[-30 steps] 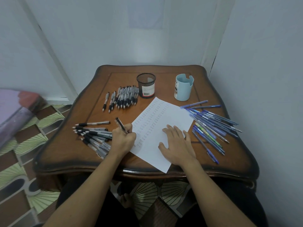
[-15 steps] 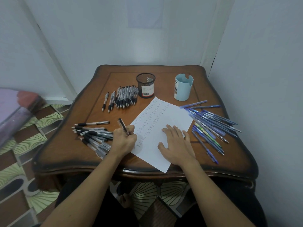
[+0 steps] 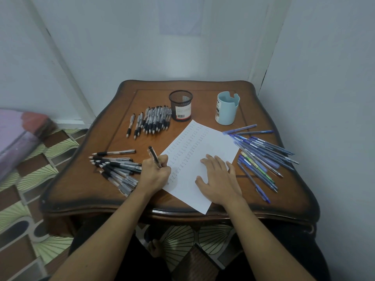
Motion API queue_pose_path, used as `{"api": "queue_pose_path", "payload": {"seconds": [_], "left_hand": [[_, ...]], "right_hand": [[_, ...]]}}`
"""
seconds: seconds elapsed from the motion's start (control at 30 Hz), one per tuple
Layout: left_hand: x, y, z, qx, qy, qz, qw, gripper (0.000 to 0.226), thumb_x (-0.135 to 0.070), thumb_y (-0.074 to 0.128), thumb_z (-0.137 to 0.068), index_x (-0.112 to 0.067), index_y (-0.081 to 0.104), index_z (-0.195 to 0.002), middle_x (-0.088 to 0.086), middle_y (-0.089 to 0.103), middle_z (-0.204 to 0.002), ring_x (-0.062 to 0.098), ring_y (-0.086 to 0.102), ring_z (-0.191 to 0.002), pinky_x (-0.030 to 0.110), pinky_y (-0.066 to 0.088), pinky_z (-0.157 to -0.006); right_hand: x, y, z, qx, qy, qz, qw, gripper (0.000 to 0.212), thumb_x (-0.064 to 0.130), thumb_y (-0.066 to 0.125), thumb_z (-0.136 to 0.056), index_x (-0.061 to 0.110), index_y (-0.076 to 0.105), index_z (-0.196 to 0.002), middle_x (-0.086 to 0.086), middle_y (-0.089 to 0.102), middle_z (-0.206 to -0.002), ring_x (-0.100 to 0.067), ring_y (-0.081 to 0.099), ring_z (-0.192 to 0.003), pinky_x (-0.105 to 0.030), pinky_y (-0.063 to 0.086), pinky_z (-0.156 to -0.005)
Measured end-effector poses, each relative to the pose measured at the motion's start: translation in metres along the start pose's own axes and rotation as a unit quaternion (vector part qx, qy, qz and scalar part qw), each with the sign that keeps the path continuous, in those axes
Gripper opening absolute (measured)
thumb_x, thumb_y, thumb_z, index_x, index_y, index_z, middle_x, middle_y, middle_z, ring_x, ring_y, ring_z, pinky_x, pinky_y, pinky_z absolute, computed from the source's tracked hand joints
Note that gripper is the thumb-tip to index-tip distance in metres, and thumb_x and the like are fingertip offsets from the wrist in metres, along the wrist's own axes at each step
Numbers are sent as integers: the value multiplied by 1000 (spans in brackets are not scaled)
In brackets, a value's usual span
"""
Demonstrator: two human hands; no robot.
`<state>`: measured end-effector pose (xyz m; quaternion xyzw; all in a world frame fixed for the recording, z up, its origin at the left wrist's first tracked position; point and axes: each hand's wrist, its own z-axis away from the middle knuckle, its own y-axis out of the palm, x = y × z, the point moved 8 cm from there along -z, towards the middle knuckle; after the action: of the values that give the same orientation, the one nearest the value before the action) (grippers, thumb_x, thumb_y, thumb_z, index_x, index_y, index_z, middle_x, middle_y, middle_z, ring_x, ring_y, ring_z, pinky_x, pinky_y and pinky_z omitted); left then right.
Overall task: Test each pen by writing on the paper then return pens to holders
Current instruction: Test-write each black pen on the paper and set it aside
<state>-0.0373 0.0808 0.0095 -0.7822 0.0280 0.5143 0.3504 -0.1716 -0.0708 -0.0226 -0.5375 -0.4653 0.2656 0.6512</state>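
Observation:
My left hand point(image 3: 155, 175) grips a black pen point(image 3: 154, 156) with its tip down at the left edge of the white paper point(image 3: 203, 147), which carries columns of small written words. My right hand point(image 3: 219, 180) lies flat on the lower right of the sheet. A black mesh holder point(image 3: 181, 105) and a light blue holder point(image 3: 226, 108) stand empty at the back of the wooden table point(image 3: 81, 189). Several black pens point(image 3: 116, 169) lie left of my left hand, several more point(image 3: 151, 122) sit beside the mesh holder, and several blue pens point(image 3: 261, 155) lie on the right.
The table stands in a corner, with walls behind and close on the right. A patterned floor point(image 3: 24, 199) and a purple bundle point(image 3: 18, 138) are on the left. The paper's near corner hangs over the table's front edge.
My left hand has shifted slightly down the left column while writing, and the pen's upper end has swung a little to the right. The right hand stays put.

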Motion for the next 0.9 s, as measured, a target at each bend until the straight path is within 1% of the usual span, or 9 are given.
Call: {"api": "queue_pose_path", "payload": {"seconds": [0.13,0.23,0.4,0.6,0.67,0.73,0.77,0.83,0.9], "left_hand": [[-6,1,3,2,22,2,1000,53,15,52,-72,-26,30,-48,-12,29,-48,8,32,-47,21,24,-49],[-6,2,2,12,12,6,1000,39,2,50,-69,-24,28,-49,-6,28,-50,8,26,-50,27,23,-51],[-9,4,5,26,22,16,999,31,-3,48,-67,-22,29,-50,-3,28,-52,8,25,-51,25,21,-50],[-4,1,3,14,-10,15,1000,40,11,53,-74,-18,36,-53,-3,35,-52,14,35,-55,33,30,-55],[-2,0,3,9,-32,33,999,32,11,56,-81,-14,48,-63,1,41,-57,17,42,-59,36,37,-58],[-1,-1,3,-2,-49,55,997,14,1,57,-94,-13,57,-90,3,49,-67,16,49,-63,34,42,-62],[-2,-2,3,-11,-49,67,996,5,-10,57,-100,-14,55,-102,0,54,-74,10,54,-64,28,45,-62],[-3,-5,2,-32,-45,79,995,22,-36,53,-101,-20,49,-117,-6,60,-80,2,60,-63,21,49,-58],[-3,-7,1,-42,-44,65,996,36,-50,46,-98,-25,51,-123,-7,61,-76,6,61,-60,26,51,-57]], "right_hand": [[1,-1,0,2,1,1,1000,66,61,27,-87,33,29,-147,9,19,-164,-15,14,-151,-50,4,-122],[1,-1,1,1,2,-1,1000,67,62,27,-86,33,29,-147,9,19,-164,-15,13,-151,-50,4,-122],[0,0,0,0,1,2,1000,67,62,28,-87,33,30,-147,8,19,-164,-15,14,-151,-50,4,-122],[0,-1,0,2,3,0,1000,67,61,27,-86,33,29,-147,8,19,-164,-15,14,-151,-50,5,-122],[0,-1,0,2,2,0,1000,66,61,27,-87,33,29,-147,8,19,-164,-15,13,-151,-50,4,-122],[-1,0,0,0,0,-2,1000,65,61,29,-88,33,29,-147,8,19,-163,-15,14,-151,-51,5,-122],[-1,0,0,-1,-2,-3,1000,64,61,30,-89,33,29,-147,8,20,-163,-15,14,-151,-51,5,-122],[-1,0,0,-2,-3,-5,1000,63,60,31,-89,33,30,-146,8,20,-163,-15,14,-151,-51,5,-122],[-1,0,0,-3,-3,-6,1000,63,60,31,-89,33,30,-146,8,20,-163,-15,15,-151,-50,5,-121]]}}
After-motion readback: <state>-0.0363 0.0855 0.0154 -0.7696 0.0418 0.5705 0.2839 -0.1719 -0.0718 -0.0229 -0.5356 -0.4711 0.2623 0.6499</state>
